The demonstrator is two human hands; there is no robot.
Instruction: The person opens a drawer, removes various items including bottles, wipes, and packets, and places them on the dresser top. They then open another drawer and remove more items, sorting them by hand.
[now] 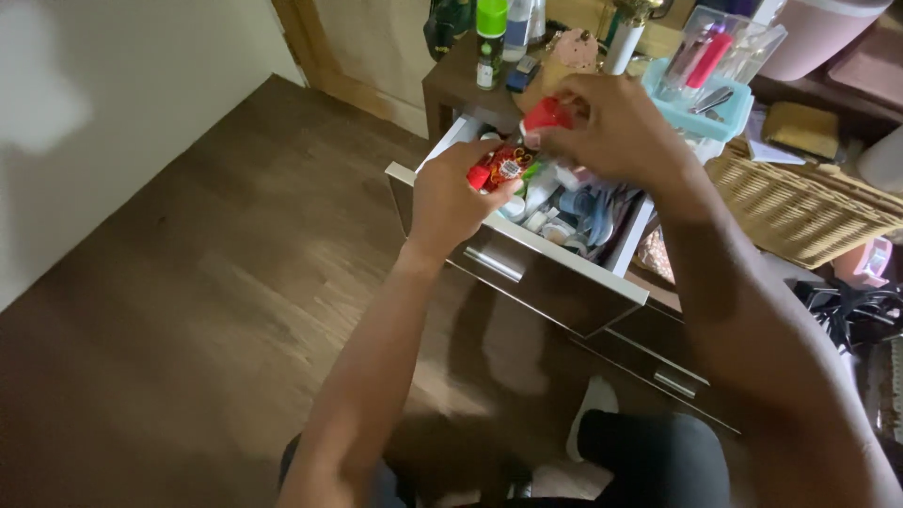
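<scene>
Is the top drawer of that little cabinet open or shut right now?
Open. The top drawer is pulled out, its small containers showing beneath both hands.

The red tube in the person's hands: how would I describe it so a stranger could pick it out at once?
Find the open drawer of the dark wooden cabinet beside the wicker basket. Just above it, both hands hold a small red tube, the left hand at its base and the right hand at its cap. It is bright red; the drawer's jars are pale.

A home bedroom corner — wood floor (188, 282), toiletry-filled drawer (527, 254), wicker basket (800, 202) beside it.
</scene>
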